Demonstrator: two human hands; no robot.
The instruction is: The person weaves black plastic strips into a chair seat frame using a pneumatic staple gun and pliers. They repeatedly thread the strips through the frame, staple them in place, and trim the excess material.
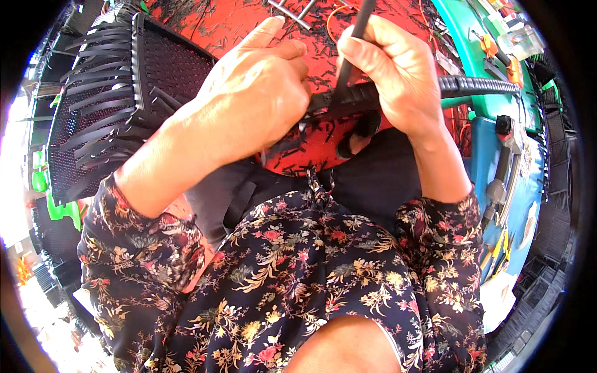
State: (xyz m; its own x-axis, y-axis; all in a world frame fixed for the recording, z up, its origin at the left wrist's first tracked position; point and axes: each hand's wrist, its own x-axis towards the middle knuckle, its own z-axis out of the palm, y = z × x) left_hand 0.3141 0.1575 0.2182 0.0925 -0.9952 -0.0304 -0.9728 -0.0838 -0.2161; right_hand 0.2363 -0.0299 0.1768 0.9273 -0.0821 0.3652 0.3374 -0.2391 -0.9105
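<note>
Flowered shirt (311,267) foremost; beyond, my right hand (398,78) pinches a black strip (360,22), long axis crosswise to the wrapped bar (476,86); my left hand (258,93) curls leftward of it, grip hidden.

- We see the black strip (361,22) cut off by the top edge.
- We cannot see beneath the left hand (258,90), upper middle.
- We lose the metal frame (290,15) past the top edge.

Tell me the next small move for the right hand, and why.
Probably pull the black strip taut: the right hand pinches it between thumb and fingers, its lower part runs down to the dark ribbed bar, and the left hand seems close enough to steady that bar.
</note>
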